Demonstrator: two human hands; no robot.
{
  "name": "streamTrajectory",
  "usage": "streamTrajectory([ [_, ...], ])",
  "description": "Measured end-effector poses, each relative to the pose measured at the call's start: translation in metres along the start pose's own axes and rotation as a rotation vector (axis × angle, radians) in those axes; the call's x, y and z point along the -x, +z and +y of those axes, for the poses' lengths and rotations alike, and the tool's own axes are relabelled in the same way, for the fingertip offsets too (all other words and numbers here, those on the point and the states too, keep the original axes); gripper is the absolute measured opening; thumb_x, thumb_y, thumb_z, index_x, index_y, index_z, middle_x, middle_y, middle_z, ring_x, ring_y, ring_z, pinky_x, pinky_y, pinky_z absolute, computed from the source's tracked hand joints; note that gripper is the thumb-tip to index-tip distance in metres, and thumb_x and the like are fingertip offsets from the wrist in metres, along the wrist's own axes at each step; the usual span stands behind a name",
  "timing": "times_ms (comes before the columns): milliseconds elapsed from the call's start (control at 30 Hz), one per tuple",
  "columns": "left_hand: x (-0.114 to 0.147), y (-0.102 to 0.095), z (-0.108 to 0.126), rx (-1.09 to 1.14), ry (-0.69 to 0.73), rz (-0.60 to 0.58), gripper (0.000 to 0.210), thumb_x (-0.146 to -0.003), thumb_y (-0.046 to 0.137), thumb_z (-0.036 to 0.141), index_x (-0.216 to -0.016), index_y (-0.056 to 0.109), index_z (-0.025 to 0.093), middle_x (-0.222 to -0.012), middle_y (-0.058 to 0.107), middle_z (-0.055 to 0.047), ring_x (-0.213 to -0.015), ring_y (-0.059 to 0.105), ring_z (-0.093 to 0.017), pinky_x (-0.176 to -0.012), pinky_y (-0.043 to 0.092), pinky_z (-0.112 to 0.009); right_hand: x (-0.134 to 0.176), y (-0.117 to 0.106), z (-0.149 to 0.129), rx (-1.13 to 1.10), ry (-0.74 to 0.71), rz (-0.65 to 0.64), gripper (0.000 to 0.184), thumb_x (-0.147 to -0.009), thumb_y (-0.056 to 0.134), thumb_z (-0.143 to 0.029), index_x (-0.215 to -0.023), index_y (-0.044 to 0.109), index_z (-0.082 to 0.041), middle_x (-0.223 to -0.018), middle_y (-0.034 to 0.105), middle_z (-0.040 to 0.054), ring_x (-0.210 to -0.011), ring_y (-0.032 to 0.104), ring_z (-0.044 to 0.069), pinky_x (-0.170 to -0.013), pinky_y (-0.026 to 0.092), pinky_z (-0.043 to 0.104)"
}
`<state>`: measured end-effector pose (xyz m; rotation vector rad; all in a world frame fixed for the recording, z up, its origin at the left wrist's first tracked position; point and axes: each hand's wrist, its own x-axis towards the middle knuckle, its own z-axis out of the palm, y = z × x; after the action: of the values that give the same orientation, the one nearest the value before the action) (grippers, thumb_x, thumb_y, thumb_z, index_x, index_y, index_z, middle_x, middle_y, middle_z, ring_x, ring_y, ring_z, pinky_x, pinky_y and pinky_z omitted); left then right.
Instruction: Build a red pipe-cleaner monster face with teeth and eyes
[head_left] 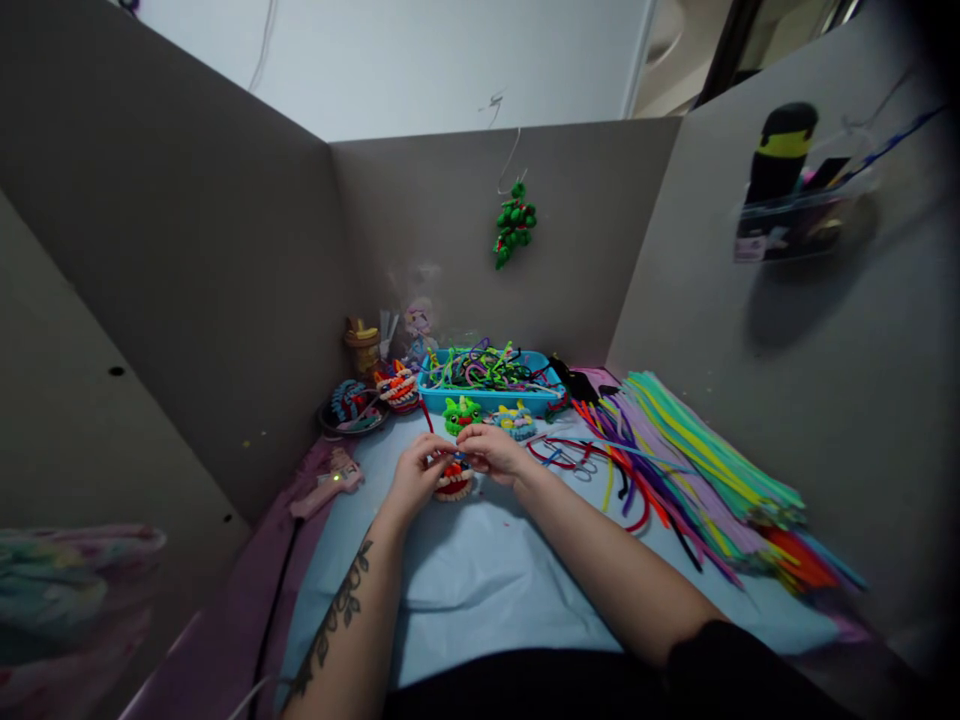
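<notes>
My left hand [424, 467] and my right hand [492, 452] meet over the cloth, each with fingertips pinched together. What they pinch is mostly hidden; a small blue bit shows at the fingertips. Directly under them is a red, white and orange chenille-stem figure [454, 483] with a wide toothed mouth, partly covered by my fingers. Just beyond my hands sit a green chenille figure [462, 414] and a pale blue and yellow one [514, 420]. A pair of scissors [581, 464] lies right of my right hand, among loose red and blue stems.
Behind stands a blue basket [487, 401] of tangled stems. Bundles of coloured chenille stems [697, 465] cover the right side. To the left lie a pink glue gun [330, 490] and a dark bowl [352, 428]. Grey panels [495, 150] enclose three sides; a green ornament [514, 226] hangs behind.
</notes>
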<state>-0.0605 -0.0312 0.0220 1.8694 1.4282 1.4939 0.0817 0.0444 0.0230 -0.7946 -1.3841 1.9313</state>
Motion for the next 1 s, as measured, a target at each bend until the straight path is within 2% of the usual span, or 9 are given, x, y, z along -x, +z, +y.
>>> streamTrajectory([
  [67, 0.0, 0.0, 0.0, -0.016, 0.013, 0.024, 0.01, -0.076, 0.057, 0.022, -0.076, 0.066, 0.018, -0.079, 0.06, -0.005, -0.078, 0.056, -0.016, -0.073, 0.044, -0.027, 0.0, -0.001, 0.0, 0.028, -0.013, -0.008, 0.017, -0.055, 0.064, -0.022, -0.068, 0.054, -0.017, -0.043, 0.044, -0.009, -0.035, 0.031, 0.004, -0.035, 0.014, 0.017],
  [200, -0.001, 0.001, -0.009, -0.096, 0.038, 0.097, 0.011, -0.079, 0.053, 0.02, -0.077, 0.063, 0.018, -0.078, 0.057, -0.003, -0.074, 0.055, -0.014, -0.069, 0.045, -0.025, -0.001, -0.002, 0.0, 0.2, -0.269, 0.08, 0.016, -0.059, 0.064, -0.026, -0.068, 0.055, -0.016, -0.053, 0.051, -0.0063, -0.041, 0.038, 0.004, -0.038, 0.024, 0.017],
  [267, -0.002, 0.001, -0.014, -0.148, 0.065, 0.122, 0.011, -0.079, 0.052, 0.018, -0.077, 0.063, 0.018, -0.08, 0.057, -0.003, -0.075, 0.055, -0.014, -0.071, 0.045, -0.026, -0.002, -0.002, 0.001, 0.251, -0.338, 0.093, 0.016, -0.06, 0.064, -0.027, -0.069, 0.056, -0.016, -0.054, 0.051, -0.0062, -0.042, 0.039, 0.005, -0.039, 0.026, 0.017],
  [433, -0.001, 0.002, -0.02, -0.252, 0.089, 0.106, 0.013, -0.081, 0.052, 0.019, -0.077, 0.065, 0.02, -0.081, 0.058, -0.004, -0.081, 0.056, -0.016, -0.074, 0.045, -0.028, -0.004, 0.004, 0.003, 0.166, -0.27, 0.088, 0.019, -0.058, 0.065, -0.028, -0.068, 0.054, -0.016, -0.045, 0.047, -0.0082, -0.036, 0.036, 0.005, -0.036, 0.024, 0.019],
  [667, -0.001, 0.003, -0.023, -0.225, 0.06, 0.103, 0.014, -0.079, 0.053, 0.017, -0.082, 0.066, 0.02, -0.09, 0.066, -0.005, -0.089, 0.059, -0.018, -0.082, 0.046, -0.031, -0.011, 0.009, 0.005, 0.041, -0.171, 0.147, 0.017, -0.051, 0.064, -0.019, -0.064, 0.052, -0.017, -0.041, 0.044, -0.0099, -0.034, 0.034, 0.004, -0.036, 0.019, 0.019],
  [867, -0.001, 0.004, -0.032, -0.22, -0.092, 0.09, 0.022, -0.08, 0.048, 0.014, -0.094, 0.063, 0.02, -0.093, 0.069, -0.005, -0.086, 0.063, -0.017, -0.078, 0.049, -0.029, -0.017, 0.007, 0.005, 0.182, -0.116, 0.241, 0.01, -0.051, 0.059, -0.015, -0.059, 0.052, -0.016, -0.038, 0.043, -0.0098, -0.032, 0.032, 0.005, -0.035, 0.019, 0.018],
  [1000, 0.0, 0.005, -0.035, -0.216, -0.124, 0.074, 0.02, -0.08, 0.049, 0.017, -0.096, 0.062, 0.02, -0.093, 0.069, -0.005, -0.085, 0.065, -0.018, -0.074, 0.05, -0.029, -0.02, 0.005, 0.008, 0.316, -0.14, 0.264, 0.008, -0.052, 0.054, -0.01, -0.058, 0.054, -0.016, -0.042, 0.049, -0.0071, -0.039, 0.044, 0.008, -0.041, 0.031, 0.019],
])
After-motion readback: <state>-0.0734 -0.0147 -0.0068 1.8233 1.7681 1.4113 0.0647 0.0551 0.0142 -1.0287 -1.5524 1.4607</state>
